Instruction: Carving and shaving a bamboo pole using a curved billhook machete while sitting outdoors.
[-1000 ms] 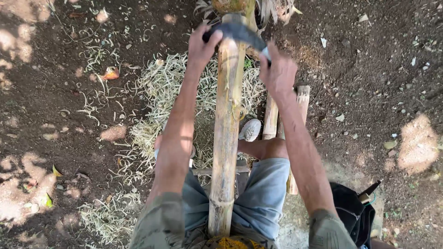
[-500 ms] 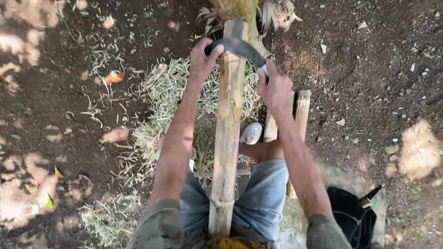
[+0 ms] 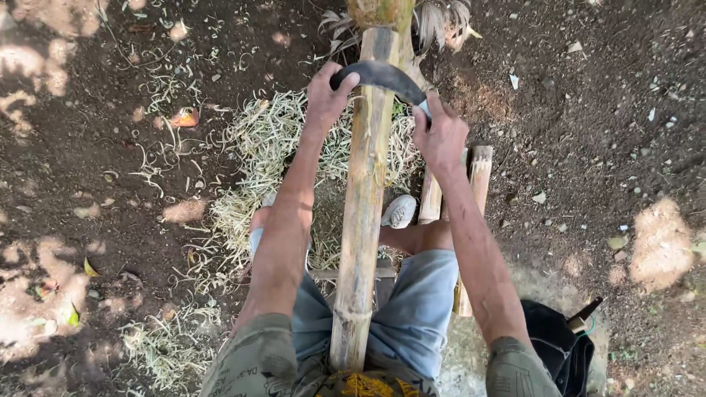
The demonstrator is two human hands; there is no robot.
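Two hands, left hand [image 3: 325,94] and right hand [image 3: 440,134] clenched on curved blade [image 3: 379,75], straddling bamboo pole [image 3: 364,198], bare dirt [image 3: 588,147] around.

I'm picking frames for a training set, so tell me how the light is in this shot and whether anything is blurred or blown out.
Head view: mostly soft shade, with dappled sun patches blown out on the soil at the left and right edges. The left hand, right hand, curved blade and bamboo pole are evenly lit and sharp. The black bag is nearly featureless dark. Wide-lens stretch shows at the sleeves.
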